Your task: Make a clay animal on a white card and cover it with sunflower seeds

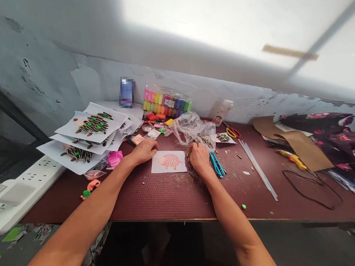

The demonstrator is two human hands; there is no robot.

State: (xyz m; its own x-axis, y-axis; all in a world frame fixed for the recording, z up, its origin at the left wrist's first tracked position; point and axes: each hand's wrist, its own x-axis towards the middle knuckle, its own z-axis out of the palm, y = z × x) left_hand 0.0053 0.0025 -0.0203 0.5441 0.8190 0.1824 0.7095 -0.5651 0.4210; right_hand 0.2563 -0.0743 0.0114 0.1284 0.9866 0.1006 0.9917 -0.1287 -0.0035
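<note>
A white paper (156,167) with an orange hedgehog drawing lies flat on the dark red table (156,199). At its upper left corner rests my left hand (146,150), fingers curled; whether they hold anything is hidden. Just right of the paper, my right hand (199,157) is closed at the mouth of a clear plastic bag (185,127) with striped seeds inside; what its fingertips grip is too small to tell. Loose seeds and crumbs lie beside and under that hand. A blue cutter (216,164) is right of it.
Stacked papers with seed hedgehogs (79,165) stand at left near a white power strip (36,180). Colored clay packs (167,104), a white bottle (222,112) and a phone (127,93) are behind. Red-yellow scissors (233,132), glue sticks (258,171), a glue gun (293,159) and its cord are right.
</note>
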